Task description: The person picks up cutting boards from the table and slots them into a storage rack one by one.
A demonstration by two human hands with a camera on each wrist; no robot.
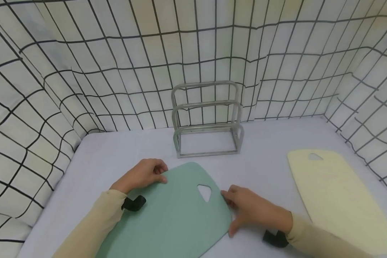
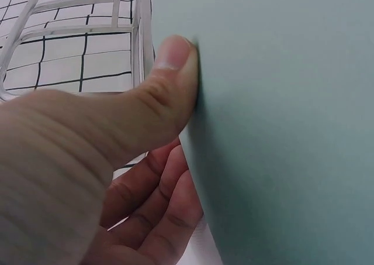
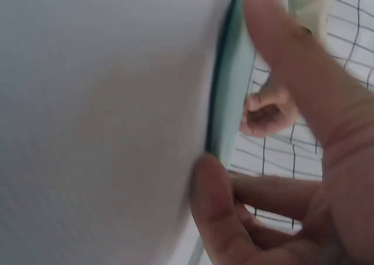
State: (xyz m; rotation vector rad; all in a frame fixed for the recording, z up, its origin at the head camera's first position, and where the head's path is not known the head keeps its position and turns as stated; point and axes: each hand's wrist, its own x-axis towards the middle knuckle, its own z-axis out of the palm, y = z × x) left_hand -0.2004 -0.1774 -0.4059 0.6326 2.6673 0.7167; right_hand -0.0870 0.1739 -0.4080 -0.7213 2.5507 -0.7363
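Observation:
A green cutting board [image 1: 180,211] with a cut-out handle hole lies at the front middle, its holed end pointing away and to the right. My left hand [image 1: 146,175] pinches its left edge; the left wrist view shows the thumb [image 2: 175,60] on the board's face and the curled fingers [image 2: 158,200] behind the edge. At the right end, my right hand [image 1: 249,208] holds the edge beside the hole, thumb low and fingers higher up. In the right wrist view, the board [image 3: 231,89] appears as a thin strip between thumb and fingertips.
Behind the green board stands a metal wire rack [image 1: 209,156] with upright loops. A pale yellow cutting board [image 1: 338,200] lies flat on the right of the white table [image 1: 261,143]. Grid-patterned cloth [image 1: 142,71] hangs at the back and sides.

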